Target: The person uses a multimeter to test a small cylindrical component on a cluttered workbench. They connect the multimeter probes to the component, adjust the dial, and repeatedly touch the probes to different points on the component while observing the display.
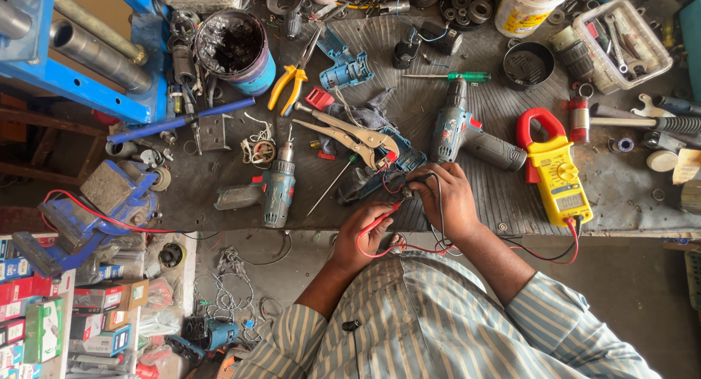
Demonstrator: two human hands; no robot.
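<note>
Left hand (363, 233) pinches slim red plastic test probe (380, 220); light, rigid, hold mid-shaft; right hand (443, 196) grips black probe (404, 194) beside yellow clamp meter (558, 176).

Red probe (380, 220) and black probe (420, 180) — thin, wired — meet at bench edge.

Stacked coloured cartons (44, 328) bottom left; yellow clamp meter's grey screen (569, 201) right.

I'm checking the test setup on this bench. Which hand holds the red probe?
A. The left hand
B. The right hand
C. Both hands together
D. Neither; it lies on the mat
A: the left hand pinches the red probe, its red lead looping back toward the yellow clamp meter, while the right hand holds the black lead.
</note>
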